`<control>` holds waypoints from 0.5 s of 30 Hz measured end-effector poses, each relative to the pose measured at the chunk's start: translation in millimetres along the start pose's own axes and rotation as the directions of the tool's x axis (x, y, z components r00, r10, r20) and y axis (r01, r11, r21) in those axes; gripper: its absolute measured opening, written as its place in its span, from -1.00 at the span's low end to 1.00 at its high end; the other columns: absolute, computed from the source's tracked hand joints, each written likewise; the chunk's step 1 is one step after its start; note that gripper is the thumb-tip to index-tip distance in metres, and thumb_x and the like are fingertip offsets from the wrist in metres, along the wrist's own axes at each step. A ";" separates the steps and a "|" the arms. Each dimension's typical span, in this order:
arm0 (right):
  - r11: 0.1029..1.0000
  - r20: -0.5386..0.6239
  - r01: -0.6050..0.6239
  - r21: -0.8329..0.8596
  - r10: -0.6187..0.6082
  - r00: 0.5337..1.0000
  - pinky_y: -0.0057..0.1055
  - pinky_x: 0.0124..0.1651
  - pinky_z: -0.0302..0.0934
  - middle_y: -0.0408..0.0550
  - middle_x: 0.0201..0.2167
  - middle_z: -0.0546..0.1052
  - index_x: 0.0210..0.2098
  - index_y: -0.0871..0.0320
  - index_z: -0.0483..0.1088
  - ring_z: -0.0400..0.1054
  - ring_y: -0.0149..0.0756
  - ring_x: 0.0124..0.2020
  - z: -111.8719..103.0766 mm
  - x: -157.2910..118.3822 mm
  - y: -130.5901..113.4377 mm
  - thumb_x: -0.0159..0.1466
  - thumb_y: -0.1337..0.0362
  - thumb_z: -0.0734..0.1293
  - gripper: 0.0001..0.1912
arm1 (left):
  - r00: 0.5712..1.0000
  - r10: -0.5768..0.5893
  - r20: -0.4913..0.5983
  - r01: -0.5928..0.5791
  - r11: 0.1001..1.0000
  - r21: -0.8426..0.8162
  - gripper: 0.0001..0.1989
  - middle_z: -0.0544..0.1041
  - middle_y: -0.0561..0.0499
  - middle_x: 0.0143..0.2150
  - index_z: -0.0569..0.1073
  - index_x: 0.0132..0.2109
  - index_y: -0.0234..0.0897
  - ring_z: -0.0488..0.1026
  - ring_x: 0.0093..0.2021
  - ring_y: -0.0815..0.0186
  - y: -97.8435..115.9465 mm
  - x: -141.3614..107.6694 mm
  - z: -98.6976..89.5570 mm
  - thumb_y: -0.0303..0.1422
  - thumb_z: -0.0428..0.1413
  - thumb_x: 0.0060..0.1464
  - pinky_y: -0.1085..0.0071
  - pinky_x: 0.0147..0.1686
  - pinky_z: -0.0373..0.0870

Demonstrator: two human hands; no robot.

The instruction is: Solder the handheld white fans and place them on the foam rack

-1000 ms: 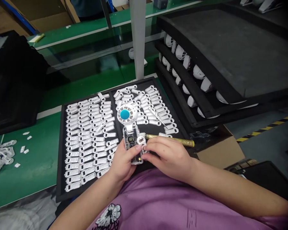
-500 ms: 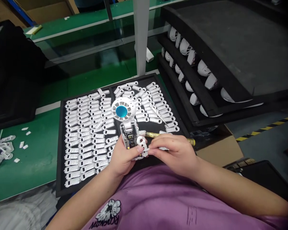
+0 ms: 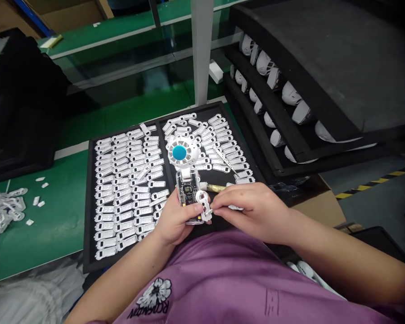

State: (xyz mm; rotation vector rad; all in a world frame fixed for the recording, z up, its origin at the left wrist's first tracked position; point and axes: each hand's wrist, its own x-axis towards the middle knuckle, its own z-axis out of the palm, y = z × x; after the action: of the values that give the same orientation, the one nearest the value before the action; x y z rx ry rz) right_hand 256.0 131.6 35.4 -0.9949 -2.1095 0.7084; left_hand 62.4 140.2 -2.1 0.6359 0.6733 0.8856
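Left hand (image 3: 173,220) holding clear-cased fan (image 3: 185,193), right hand (image 3: 253,212) touching white clip (image 3: 203,204)

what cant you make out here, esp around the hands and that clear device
Head view only:
clear-cased device: left hand covers its lower part
gold-coloured handle: right hand hides the rest
small white piece: fingers hide how it meets the case
circuit board markings: too small to read

Green workbench (image 3: 43,234); black tray (image 3: 86,216); rows of white plastic clips (image 3: 131,189)
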 end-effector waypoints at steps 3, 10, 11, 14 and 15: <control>0.999 0.097 0.042 0.019 -0.043 0.994 -0.47 -0.17 0.40 -0.15 -0.27 0.61 -0.22 0.10 0.54 0.52 -0.39 -0.26 -7.2 6.7 -1.3 0.31 0.43 0.36 -0.86 | 0.999 -0.011 0.037 0.011 1.000 0.002 -0.67 0.52 -0.01 -0.36 0.50 -0.12 -0.30 0.44 -0.47 0.33 0.1 -0.6 1.7 -0.38 0.36 -0.07 0.42 -0.52 0.47; 0.999 0.040 -0.019 -0.047 0.021 0.999 -0.49 -0.25 0.33 -0.13 -0.31 0.54 -0.19 0.13 0.55 0.44 -0.40 -0.29 -1.5 10.3 -10.4 0.26 0.45 0.39 -0.84 | 0.996 0.009 0.083 -0.006 1.000 -0.030 -0.65 0.52 -0.01 -0.34 0.49 -0.08 -0.32 0.45 -0.44 0.34 -2.5 -1.8 2.1 -0.39 0.35 -0.04 0.44 -0.50 0.50; 0.997 0.014 -0.044 -0.069 0.045 0.999 -0.48 -0.26 0.32 -0.13 -0.31 0.54 -0.19 0.15 0.53 0.44 -0.39 -0.30 0.3 9.7 -12.1 0.24 0.46 0.40 -0.84 | 0.997 0.012 0.077 -0.009 0.999 -0.037 -0.65 0.53 -0.01 -0.32 0.49 -0.08 -0.31 0.45 -0.44 0.34 -2.6 -1.7 2.2 -0.40 0.34 -0.04 0.44 -0.50 0.50; 0.988 -0.064 -0.065 -0.140 0.057 0.996 -0.45 -0.29 0.30 -0.12 -0.35 0.54 -0.25 0.18 0.47 0.42 -0.37 -0.34 6.9 6.7 -15.0 0.23 0.45 0.40 -0.89 | 0.998 0.028 0.052 -0.026 0.999 -0.039 -0.67 0.56 -0.02 -0.28 0.50 -0.09 -0.32 0.46 -0.43 0.36 -2.6 -0.8 2.1 -0.40 0.35 -0.04 0.44 -0.45 0.50; 0.984 -0.084 -0.048 -0.170 0.034 0.996 -0.43 -0.29 0.30 -0.12 -0.36 0.53 -0.27 0.19 0.47 0.42 -0.36 -0.34 9.4 5.2 -15.0 0.25 0.44 0.38 -0.94 | 0.998 0.033 0.044 -0.032 0.999 -0.036 -0.67 0.56 -0.03 -0.29 0.51 -0.10 -0.33 0.46 -0.44 0.37 -2.6 -0.4 1.7 -0.40 0.35 -0.04 0.44 -0.42 0.50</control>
State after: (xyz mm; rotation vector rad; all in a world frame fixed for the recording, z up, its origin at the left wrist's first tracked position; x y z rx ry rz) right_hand 239.9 125.7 42.1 -1.1430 -2.1114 0.5029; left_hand 64.8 138.3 -2.8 0.6352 0.6077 0.9087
